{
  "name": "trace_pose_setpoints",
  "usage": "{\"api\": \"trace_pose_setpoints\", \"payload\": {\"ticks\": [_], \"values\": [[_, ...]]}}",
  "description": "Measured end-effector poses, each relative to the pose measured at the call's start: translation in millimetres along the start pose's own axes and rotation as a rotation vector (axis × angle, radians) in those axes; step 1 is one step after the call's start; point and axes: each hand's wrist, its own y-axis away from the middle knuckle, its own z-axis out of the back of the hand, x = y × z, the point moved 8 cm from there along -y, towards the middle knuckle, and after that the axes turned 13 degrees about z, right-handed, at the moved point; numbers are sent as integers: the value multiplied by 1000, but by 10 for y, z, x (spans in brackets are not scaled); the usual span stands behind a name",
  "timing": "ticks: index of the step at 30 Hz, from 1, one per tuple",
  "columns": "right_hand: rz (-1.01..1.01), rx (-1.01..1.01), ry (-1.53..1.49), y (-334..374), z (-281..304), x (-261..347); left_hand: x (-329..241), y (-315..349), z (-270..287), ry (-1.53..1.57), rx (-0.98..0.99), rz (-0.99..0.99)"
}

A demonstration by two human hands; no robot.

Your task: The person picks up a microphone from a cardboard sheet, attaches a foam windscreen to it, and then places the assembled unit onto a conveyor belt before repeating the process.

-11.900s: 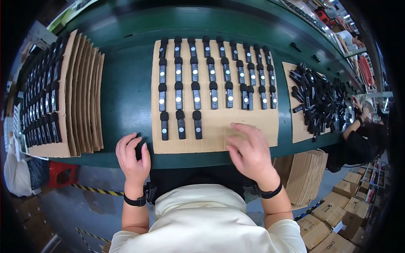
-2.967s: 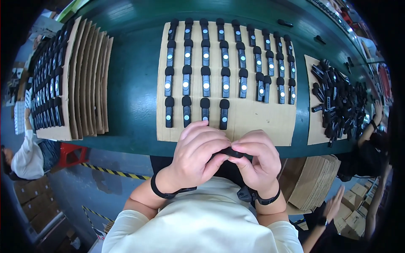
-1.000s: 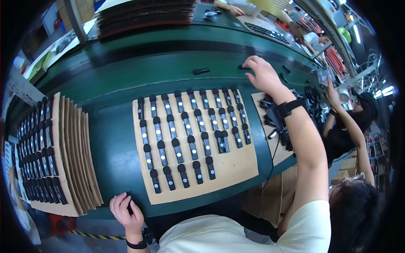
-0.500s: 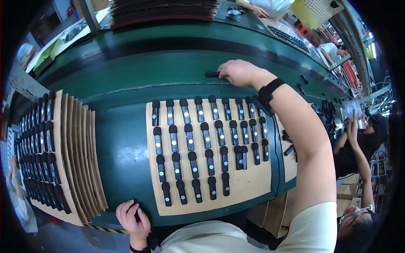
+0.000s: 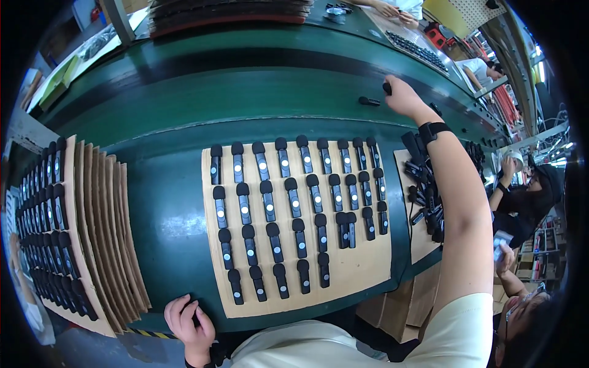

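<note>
My right hand (image 5: 404, 99) reaches far out over the green belt, its fingers closed on a small black wireless microphone (image 5: 387, 88) with a foam tip. A similar microphone (image 5: 369, 101) lies on the belt just left of that hand. At the near table edge, my left hand (image 5: 189, 326) rests with curled fingers; a dark patch shows between them, too unclear to name. Between my arms lies a cardboard sheet (image 5: 359, 270) bearing rows of foam-topped microphones (image 5: 269, 201), most with a pale round dot. Its lower right part is bare cardboard.
Upright cardboard sheets (image 5: 110, 227) stand at the left, the outermost covered with microphones. Right of the sheet, a heap of black microphones (image 5: 429, 196) lies on cardboard, partly behind my forearm. Stacked boards (image 5: 230, 13) stand at the far side. Other people work at the right and far side.
My right hand has moved right and farther out along the belt. A microphone lies beside it, right of where the hand held one before. The view has shifted slightly; my left hand stays put.
</note>
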Motion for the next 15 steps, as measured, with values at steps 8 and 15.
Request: {"api": "trace_pose_setpoints", "payload": {"ticks": [8, 15], "values": [[73, 110, 29, 71, -446, -68, 72, 22, -33, -31, 28, 27], [154, 95, 19, 31, -139, 405, -32, 13, 3, 15, -4, -22]]}}
